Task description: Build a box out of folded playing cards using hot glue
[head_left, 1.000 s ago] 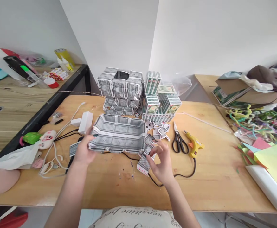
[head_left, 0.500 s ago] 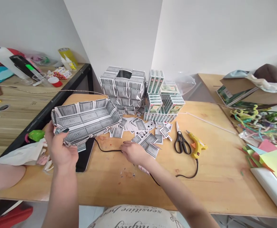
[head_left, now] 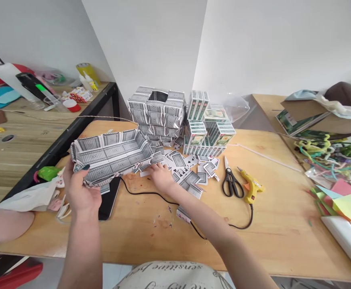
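Observation:
My left hand (head_left: 83, 192) grips the near left corner of a box made of playing cards (head_left: 112, 156), its thumb over the rim. The box is open at the top, tilted, and lined with grey card backs. Over the left part of the pile of loose playing cards (head_left: 190, 178), my right hand (head_left: 161, 176) reaches down with bent fingers slightly apart, touching or just above the cards; its fingertips are partly hidden. Behind stands a larger structure of folded playing cards (head_left: 157, 108) with a square opening on top.
Boxed card decks (head_left: 208, 124) are stacked at the back. Right of the loose cards lie scissors (head_left: 232, 182) and a yellow glue gun (head_left: 252, 186), its black cord crossing the table. A dark tablet (head_left: 109, 204) lies below the box. Another person's arm (head_left: 9, 228) rests at left.
My right hand has moved up and away from me, from the black cord to the loose cards. My left hand still holds the card box, almost unmoved.

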`<action>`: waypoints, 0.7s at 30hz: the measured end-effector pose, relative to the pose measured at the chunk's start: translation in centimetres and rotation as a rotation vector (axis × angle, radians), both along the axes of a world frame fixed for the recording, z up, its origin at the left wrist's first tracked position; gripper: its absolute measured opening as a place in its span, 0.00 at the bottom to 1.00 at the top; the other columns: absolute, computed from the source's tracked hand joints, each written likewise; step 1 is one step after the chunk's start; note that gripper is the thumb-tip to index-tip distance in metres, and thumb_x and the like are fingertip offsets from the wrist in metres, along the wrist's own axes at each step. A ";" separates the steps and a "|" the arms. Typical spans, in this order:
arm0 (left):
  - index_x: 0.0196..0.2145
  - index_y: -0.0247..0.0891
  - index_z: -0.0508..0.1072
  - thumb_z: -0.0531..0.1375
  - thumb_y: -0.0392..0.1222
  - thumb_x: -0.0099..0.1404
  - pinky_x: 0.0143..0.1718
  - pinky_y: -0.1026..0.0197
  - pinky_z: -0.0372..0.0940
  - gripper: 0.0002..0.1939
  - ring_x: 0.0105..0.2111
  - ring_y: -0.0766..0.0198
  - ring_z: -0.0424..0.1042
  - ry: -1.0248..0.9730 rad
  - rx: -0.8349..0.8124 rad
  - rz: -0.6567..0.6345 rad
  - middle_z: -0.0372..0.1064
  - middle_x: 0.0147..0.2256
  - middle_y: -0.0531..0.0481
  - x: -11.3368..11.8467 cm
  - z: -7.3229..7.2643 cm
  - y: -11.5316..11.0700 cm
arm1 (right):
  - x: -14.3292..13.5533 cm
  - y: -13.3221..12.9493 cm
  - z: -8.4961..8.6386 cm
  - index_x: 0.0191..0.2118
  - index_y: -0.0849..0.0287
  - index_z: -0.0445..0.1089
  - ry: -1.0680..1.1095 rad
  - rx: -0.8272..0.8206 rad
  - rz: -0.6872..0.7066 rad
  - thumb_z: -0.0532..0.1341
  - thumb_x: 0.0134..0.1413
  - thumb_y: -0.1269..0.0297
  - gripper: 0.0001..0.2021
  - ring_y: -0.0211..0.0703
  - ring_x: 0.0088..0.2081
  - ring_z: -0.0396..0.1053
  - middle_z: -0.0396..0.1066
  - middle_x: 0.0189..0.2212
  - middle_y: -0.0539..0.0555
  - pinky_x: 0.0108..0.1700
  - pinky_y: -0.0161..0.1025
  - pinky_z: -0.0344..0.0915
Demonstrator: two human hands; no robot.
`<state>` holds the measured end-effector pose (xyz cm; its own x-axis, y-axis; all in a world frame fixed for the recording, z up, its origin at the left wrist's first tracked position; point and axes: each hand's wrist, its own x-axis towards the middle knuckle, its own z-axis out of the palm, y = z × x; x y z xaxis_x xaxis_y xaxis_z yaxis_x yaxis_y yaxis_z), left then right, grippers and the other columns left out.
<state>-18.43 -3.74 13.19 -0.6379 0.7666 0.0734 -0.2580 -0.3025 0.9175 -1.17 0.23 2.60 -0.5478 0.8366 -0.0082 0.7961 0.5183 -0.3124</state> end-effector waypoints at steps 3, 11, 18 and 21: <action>0.41 0.40 0.69 0.54 0.30 0.46 0.31 0.62 0.67 0.22 0.37 0.64 0.69 -0.003 -0.020 -0.005 0.69 0.40 0.53 0.0 0.0 0.0 | -0.6 0.4 0.0 0.43 0.60 0.66 0.023 -0.094 -0.120 0.53 0.55 0.66 0.11 0.53 0.48 0.56 0.64 0.44 0.60 0.45 0.50 0.56; 0.39 0.41 0.68 0.54 0.32 0.48 0.29 0.64 0.66 0.18 0.36 0.64 0.69 -0.016 -0.100 -0.026 0.69 0.37 0.54 0.4 -2.2 0.9 | 2.7 -1.7 1.5 0.32 0.60 0.69 0.155 -0.166 -0.167 0.56 0.52 0.69 0.05 0.43 0.39 0.65 0.69 0.37 0.56 0.38 0.36 0.58; 0.46 0.46 0.64 0.55 0.35 0.49 0.29 0.65 0.66 0.24 0.34 0.66 0.70 -0.029 -0.200 -0.072 0.68 0.40 0.54 2.4 -5.3 2.5 | 10.8 -5.6 2.4 0.33 0.56 0.68 0.650 -0.238 -0.605 0.53 0.50 0.69 0.07 0.41 0.28 0.70 0.72 0.23 0.50 0.32 0.34 0.61; 0.47 0.42 0.65 0.56 0.36 0.48 0.32 0.64 0.66 0.25 0.36 0.64 0.70 0.009 -0.265 -0.068 0.68 0.40 0.51 2.9 -7.9 2.6 | 13.5 -6.8 2.0 0.32 0.58 0.68 0.841 -0.152 -0.828 0.55 0.50 0.61 0.07 0.42 0.27 0.70 0.72 0.23 0.51 0.32 0.36 0.63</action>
